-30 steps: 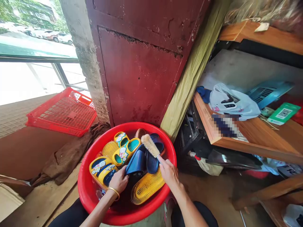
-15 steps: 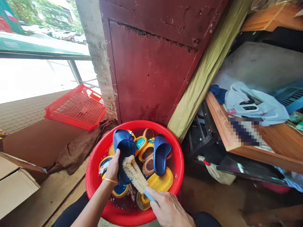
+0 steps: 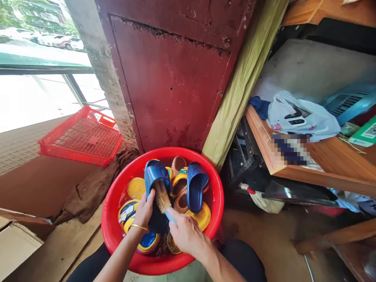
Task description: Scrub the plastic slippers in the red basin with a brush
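My left hand (image 3: pixel 144 210) grips a dark blue slipper (image 3: pixel 158 174) by its left side, over a red basin (image 3: pixel 113 211). In my right hand (image 3: pixel 188 231) is the light blue handle of a scrubbing brush (image 3: pixel 162 199). Its pale bristles reach in under the slipper's strap and lie against the footbed. A second blue slipper (image 3: pixel 197 188) rests to the right on other footwear in the basin. Around them are several yellow and brown slippers, among them a yellow sole (image 3: pixel 202 216) and a yellow-and-blue slipper (image 3: pixel 128 215). Water shows between them.
A maroon door (image 3: pixel 176 86) stands behind the basin. To the left are a red plastic crate (image 3: pixel 85 137), a brown cloth (image 3: pixel 88 194) and a cardboard box (image 3: pixel 20 243). On the right, a wooden shelf (image 3: pixel 337 156) holds a white plastic bag (image 3: pixel 302 117).
The brush has moved up from the slipper's lower footbed to under its strap, my right hand following. The slipper's strap has turned more toward me. The whole view has shifted slightly right.
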`<state>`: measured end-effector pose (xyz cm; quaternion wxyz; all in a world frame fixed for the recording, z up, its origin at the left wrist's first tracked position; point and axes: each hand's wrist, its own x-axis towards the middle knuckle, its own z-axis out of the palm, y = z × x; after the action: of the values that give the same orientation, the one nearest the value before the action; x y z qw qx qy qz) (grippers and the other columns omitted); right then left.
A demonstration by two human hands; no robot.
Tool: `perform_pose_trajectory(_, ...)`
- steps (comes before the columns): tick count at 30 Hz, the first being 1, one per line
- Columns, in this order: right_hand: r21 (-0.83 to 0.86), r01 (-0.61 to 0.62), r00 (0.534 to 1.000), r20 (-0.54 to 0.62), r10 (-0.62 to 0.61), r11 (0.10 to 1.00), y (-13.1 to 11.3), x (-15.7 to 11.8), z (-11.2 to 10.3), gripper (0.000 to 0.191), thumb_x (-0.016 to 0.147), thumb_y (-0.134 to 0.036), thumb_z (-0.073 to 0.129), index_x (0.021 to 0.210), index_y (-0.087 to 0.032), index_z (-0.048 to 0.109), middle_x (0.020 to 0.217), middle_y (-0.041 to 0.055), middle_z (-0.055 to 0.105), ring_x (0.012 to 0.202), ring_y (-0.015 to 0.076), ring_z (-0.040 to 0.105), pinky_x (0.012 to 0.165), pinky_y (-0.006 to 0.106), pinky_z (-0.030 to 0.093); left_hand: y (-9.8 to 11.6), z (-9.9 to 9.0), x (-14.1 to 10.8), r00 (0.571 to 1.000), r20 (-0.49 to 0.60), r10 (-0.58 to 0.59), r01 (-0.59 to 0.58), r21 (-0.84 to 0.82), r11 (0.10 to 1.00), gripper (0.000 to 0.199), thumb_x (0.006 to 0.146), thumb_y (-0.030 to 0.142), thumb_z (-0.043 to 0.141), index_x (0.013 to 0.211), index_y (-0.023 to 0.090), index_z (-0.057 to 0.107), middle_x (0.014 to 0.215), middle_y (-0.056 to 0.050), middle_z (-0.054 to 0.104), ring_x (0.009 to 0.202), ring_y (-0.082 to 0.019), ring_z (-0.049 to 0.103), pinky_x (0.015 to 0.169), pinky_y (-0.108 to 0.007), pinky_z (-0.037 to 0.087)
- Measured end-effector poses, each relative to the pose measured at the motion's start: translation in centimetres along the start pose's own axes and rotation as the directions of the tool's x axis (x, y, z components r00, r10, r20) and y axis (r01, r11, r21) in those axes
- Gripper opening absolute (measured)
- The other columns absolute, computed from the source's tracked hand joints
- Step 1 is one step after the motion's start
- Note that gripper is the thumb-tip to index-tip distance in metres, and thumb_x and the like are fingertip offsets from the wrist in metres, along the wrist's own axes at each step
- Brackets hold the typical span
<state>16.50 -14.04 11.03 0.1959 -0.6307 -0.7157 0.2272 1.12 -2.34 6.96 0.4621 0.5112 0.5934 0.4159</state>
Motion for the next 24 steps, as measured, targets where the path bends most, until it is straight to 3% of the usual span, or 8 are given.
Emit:
perform_pose_trajectory(3,-0.067,0.036,0.995,0.091,-0.030,0.997,0.6,-4.3,0.0,0.057,0.096,-0.025,0.044,0.152,-0.034,0.040,0.108,0.0041,0.076,0.094,0.0234,0.072,0.084,0.032,0.052,0.3,-0.6,0.4,0.998,-0.006,-0.064,0.063,-0.111,0.992,0.056,0.088,0.059,0.045,0.120,0.017,0.065,0.126,-0.011,0.071,0.122,-0.029,0.062,0.103,-0.040,0.050)
perform_pose_trajectory(6,-0.123,0.012,0.991,0.132,0.004,0.992,1.7,-5.5,-0.1,0.055,0.097,-0.026,0.043,0.151,-0.036,0.041,0.107,0.0038,0.076,0.095,0.0233,0.072,0.084,0.031,0.052,-0.3,0.5,-0.1,0.999,-0.016,-0.051,0.047,-0.169,0.984,0.059,0.085,0.059,0.048,0.119,0.013,0.063,0.129,-0.013,0.068,0.124,-0.031,0.059,0.111,-0.044,0.043)
perform_pose_trajectory(11,-0.212,-0.175,0.978,0.078,0.196,0.961,1.7,0.1,0.2,0.045,0.098,-0.021,0.038,0.140,-0.026,0.053,0.102,0.0092,0.076,0.095,0.0256,0.072,0.080,0.033,0.049,-2.4,3.4,-2.3,0.996,0.049,0.070,-0.065,-0.090,0.994,0.054,0.084,0.060,0.051,0.110,0.015,0.064,0.120,-0.013,0.071,0.126,-0.032,0.057,0.112,-0.045,0.040)
perform_pose_trajectory(14,-0.155,-0.229,0.972,0.016,0.234,0.961,0.9,3.3,-0.3,0.045,0.098,-0.020,0.039,0.141,-0.025,0.051,0.104,0.0092,0.076,0.098,0.0237,0.072,0.081,0.031,0.048,-2.7,3.2,-2.5,0.997,0.064,0.051,-0.048,-0.048,0.998,0.051,0.082,0.061,0.052,0.105,0.016,0.065,0.112,-0.013,0.073,0.121,-0.033,0.060,0.109,-0.046,0.042)
perform_pose_trajectory(16,-0.123,-0.209,0.977,0.008,0.212,0.970,0.2,3.7,-0.9,0.046,0.098,-0.021,0.039,0.142,-0.024,0.050,0.103,0.0091,0.076,0.096,0.0230,0.071,0.079,0.030,0.048,-2.2,2.4,-1.9,0.999,0.038,-0.009,0.011,-0.047,0.999,0.051,0.082,0.059,0.054,0.107,0.017,0.067,0.116,-0.013,0.073,0.121,-0.033,0.061,0.110,-0.047,0.043)
perform_pose_trajectory(21,-0.099,-0.043,0.983,0.172,0.059,0.994,-0.9,-1.7,-2.7,0.046,0.095,-0.022,0.040,0.138,-0.026,0.055,0.100,0.0080,0.077,0.093,0.0249,0.071,0.079,0.031,0.049,0.1,0.6,-0.6,0.984,-0.042,-0.171,0.161,-0.170,0.972,0.046,0.089,0.050,0.053,0.117,0.018,0.068,0.140,-0.011,0.063,0.141,-0.027,0.046,0.120,-0.042,0.032)
perform_pose_trajectory(24,-0.022,-0.063,0.970,0.235,0.067,0.998,0.0,-5.4,-4.3,0.049,0.092,-0.026,0.046,0.139,-0.034,0.057,0.109,0.0034,0.076,0.098,0.0234,0.071,0.083,0.029,0.050,0.4,0.3,0.0,0.976,-0.040,-0.214,0.195,-0.283,0.939,0.046,0.090,0.048,0.054,0.119,0.015,0.067,0.145,-0.012,0.059,0.140,-0.025,0.047,0.120,-0.038,0.032)
